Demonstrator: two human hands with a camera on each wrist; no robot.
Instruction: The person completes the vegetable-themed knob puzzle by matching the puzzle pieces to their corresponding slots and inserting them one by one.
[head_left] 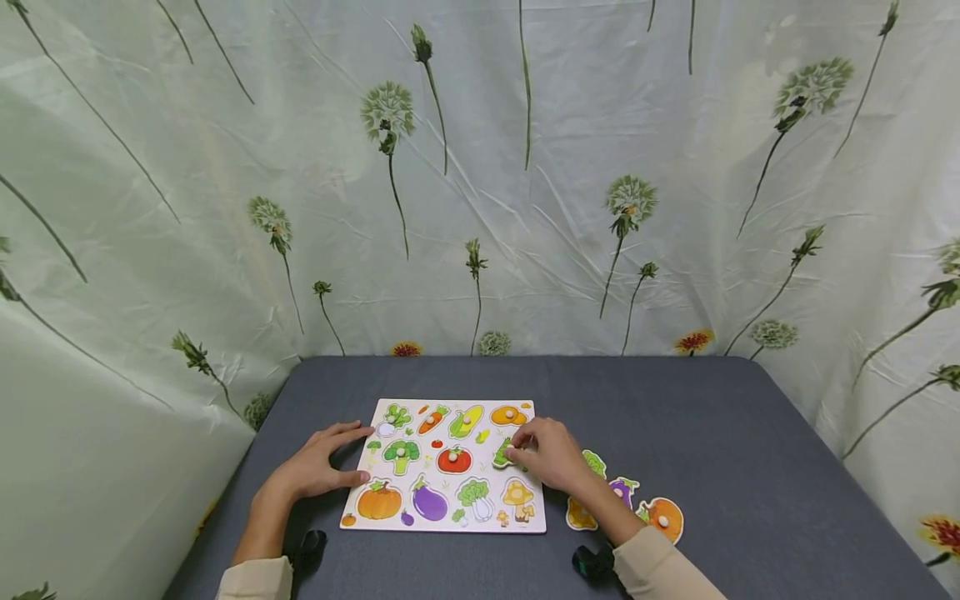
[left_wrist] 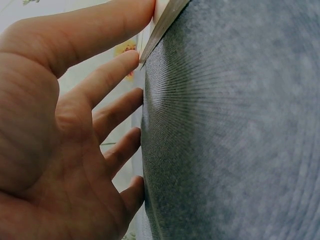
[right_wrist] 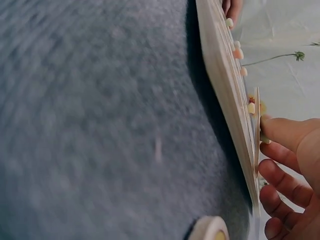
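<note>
While left fingers (left_wrist: 107,80) outspread, right fingers (right_wrist: 287,185) tight on green piece (head_left: 500,454) beside tomato (head_left: 448,464) in puzzle board (head_left: 442,527).

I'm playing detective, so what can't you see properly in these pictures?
Head view: the right hand hides part of the green piece.
Head view: the right forearm covers part of the loose purple piece.
Left wrist view: the top edge cuts off the board.
Right wrist view: the bottom edge cuts off a loose piece.
</note>
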